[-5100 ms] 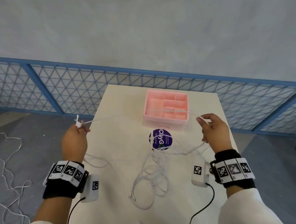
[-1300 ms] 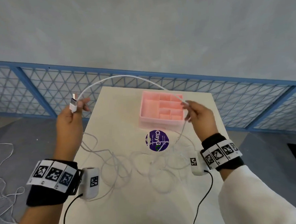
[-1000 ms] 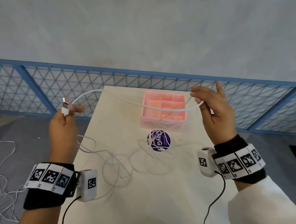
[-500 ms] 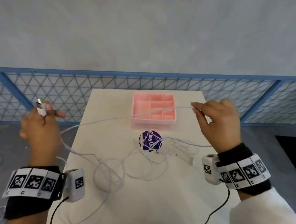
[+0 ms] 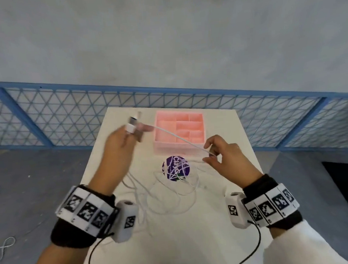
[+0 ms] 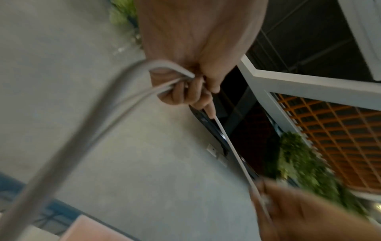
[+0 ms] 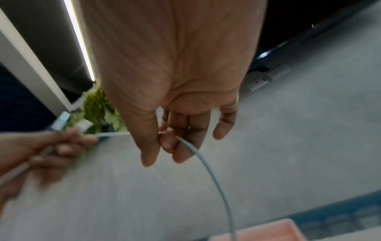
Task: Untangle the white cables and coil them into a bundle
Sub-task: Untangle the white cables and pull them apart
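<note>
Swinging in from the table's left side, the left hand (image 5: 117, 153) now hangs above the white table (image 5: 196, 242), much nearer the right hand (image 5: 227, 159) than half a second ago; its curled fingers grip the white cable (image 5: 177, 138) near the USB plug (image 5: 132, 125); the right hand pinches the same cable between thumb and forefinger, lower than before; the span between them has shortened and slopes across the pink tray (image 5: 165, 136); loose loops (image 5: 172, 193) lie over the purple sticker (image 5: 172, 165).
</note>
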Tool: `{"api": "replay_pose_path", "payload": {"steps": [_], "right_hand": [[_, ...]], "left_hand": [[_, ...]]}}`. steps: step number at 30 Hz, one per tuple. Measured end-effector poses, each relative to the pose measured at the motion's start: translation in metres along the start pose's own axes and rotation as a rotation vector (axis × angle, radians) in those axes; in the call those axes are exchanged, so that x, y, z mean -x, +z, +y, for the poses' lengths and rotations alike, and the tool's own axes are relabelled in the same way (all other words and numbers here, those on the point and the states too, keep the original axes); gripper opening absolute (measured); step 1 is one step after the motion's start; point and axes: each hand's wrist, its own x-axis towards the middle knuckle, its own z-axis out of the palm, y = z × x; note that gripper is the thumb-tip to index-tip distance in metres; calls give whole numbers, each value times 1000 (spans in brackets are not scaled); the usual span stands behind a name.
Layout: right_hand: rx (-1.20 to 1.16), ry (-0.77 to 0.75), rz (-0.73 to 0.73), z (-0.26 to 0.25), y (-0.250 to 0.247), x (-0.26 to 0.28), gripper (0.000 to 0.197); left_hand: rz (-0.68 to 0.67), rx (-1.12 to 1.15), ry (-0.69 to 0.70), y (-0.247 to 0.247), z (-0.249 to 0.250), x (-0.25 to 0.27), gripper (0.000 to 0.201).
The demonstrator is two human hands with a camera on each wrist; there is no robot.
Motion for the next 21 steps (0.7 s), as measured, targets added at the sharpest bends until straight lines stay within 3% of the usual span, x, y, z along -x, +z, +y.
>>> {"api": "replay_pose_path", "payload": {"steps": [3, 6, 8, 10, 13, 14, 18, 21], "right_hand": [[329, 117, -27, 38, 10, -7, 9], [480, 265, -77, 57, 19, -19, 17], [504, 259, -69, 56, 22, -28, 22], [353, 129, 82, 39, 18, -34, 21], [-310, -1, 384, -2, -4, -36, 22], [-365, -56, 427, -15, -13, -37, 23], [-112, -227, 467, -39, -35, -36, 19], [-82, -270, 518, -38, -40, -34, 16]], "left_hand": [[275, 21, 33, -34, -3, -7, 32], [515, 86, 73, -61, -3, -11, 30], [601, 77, 84, -68, -7, -11, 33], [616, 50, 83, -71, -12, -9, 32], [581, 9, 49, -72, -21, -4, 29], [571, -10, 28, -73, -23, -3, 29], [600, -49, 1, -77, -25, -2, 32], [618, -88, 5, -78, -27, -2, 37]]}}
